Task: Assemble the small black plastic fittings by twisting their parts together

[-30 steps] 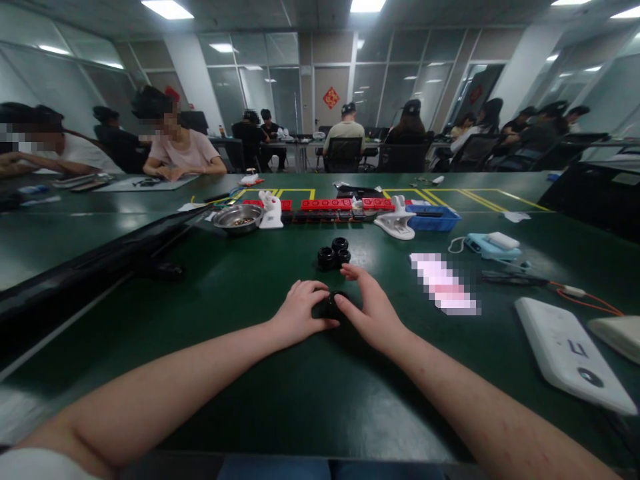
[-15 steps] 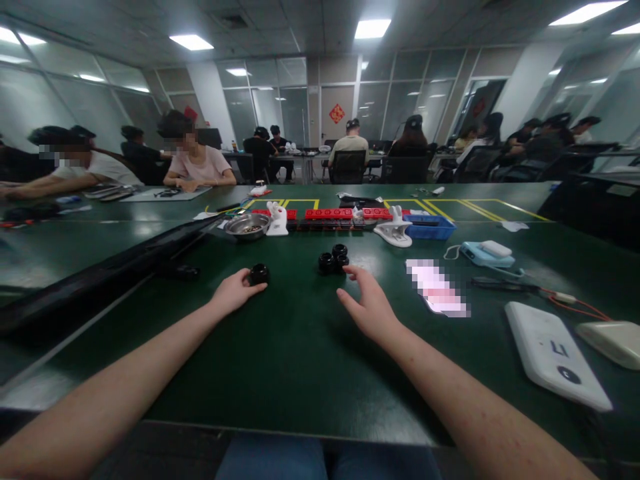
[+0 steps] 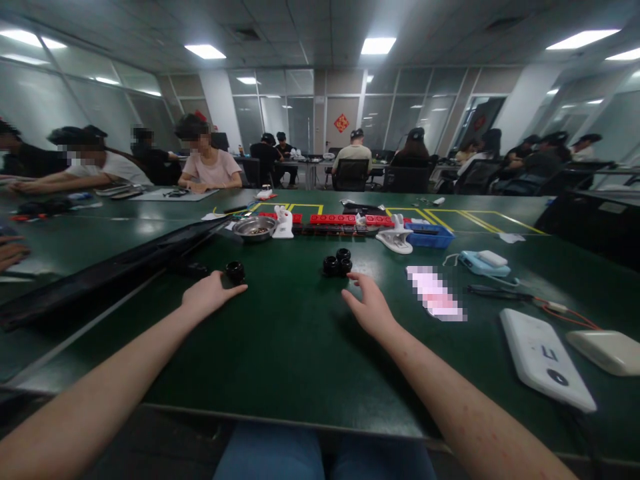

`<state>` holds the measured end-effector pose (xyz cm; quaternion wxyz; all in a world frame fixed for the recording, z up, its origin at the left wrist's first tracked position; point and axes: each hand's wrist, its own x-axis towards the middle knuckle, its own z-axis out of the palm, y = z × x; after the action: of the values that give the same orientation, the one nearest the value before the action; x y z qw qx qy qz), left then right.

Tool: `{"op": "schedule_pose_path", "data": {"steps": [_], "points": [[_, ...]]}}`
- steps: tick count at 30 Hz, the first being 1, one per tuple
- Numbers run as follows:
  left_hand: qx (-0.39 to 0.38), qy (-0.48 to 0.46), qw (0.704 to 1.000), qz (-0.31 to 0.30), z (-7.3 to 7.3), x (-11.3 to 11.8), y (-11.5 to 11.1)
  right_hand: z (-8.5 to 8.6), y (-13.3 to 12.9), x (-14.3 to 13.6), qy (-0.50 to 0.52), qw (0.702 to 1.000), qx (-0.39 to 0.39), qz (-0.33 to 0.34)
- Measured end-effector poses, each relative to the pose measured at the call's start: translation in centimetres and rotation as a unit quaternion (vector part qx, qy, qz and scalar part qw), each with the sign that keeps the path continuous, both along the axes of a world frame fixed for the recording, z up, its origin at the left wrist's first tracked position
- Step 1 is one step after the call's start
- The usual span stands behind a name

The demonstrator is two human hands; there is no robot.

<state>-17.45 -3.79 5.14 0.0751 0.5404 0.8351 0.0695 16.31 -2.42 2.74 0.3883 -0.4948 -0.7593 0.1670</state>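
On the green tabletop, a single black round piece stands left of centre. My left hand is just left of it, thumb stretched out along its near side and the other fingers partly hidden. The thumb and fingers look apart, not closed round the piece. Three similar black pieces stand grouped near the middle. My right hand is to their near right, thumb and index finger spread, nothing between them. Its fingertips are close to the group; contact cannot be made out.
Behind are a metal bowl, white stands, red strips and a blue tray. A long black bag lies left. Rightward are a phone, a white device and cables. Several people sit beyond.
My left hand and the single black piece have moved left, and the hand's fingers stand slightly off it. The camera view has shifted a little. My right hand stays open beside the group.
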Motion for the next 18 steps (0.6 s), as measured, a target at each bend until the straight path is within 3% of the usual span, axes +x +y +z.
{"op": "schedule_pose_path", "data": {"steps": [3, 5, 8, 10, 14, 18], "points": [[0.006, 0.033, 0.997, -0.072, 1.0, 1.8, -3.5, 0.1, 0.8, 0.3, -0.003, 0.999, 0.002, -0.035], [0.017, 0.037, 0.984, -0.174, 0.9, 2.9, -5.5, 0.2, 2.0, 0.4, -0.006, 0.998, -0.006, -0.060], [0.082, 0.051, 0.940, -0.328, -0.8, 3.9, -6.9, 0.4, 5.0, 0.4, -0.016, 0.995, -0.033, -0.089], [0.075, 0.041, 0.916, -0.392, -2.3, 4.1, -6.8, 0.6, 7.6, 0.2, -0.026, 0.993, -0.061, -0.101], [0.036, 0.011, 0.913, -0.406, -4.1, 4.0, -6.0, 1.1, 12.6, -0.4, -0.040, 0.984, -0.134, -0.110], [0.028, -0.013, 0.921, -0.389, -4.0, 3.8, -6.1, 1.6, 15.8, -1.3, -0.071, 0.974, -0.203, -0.073]]}}
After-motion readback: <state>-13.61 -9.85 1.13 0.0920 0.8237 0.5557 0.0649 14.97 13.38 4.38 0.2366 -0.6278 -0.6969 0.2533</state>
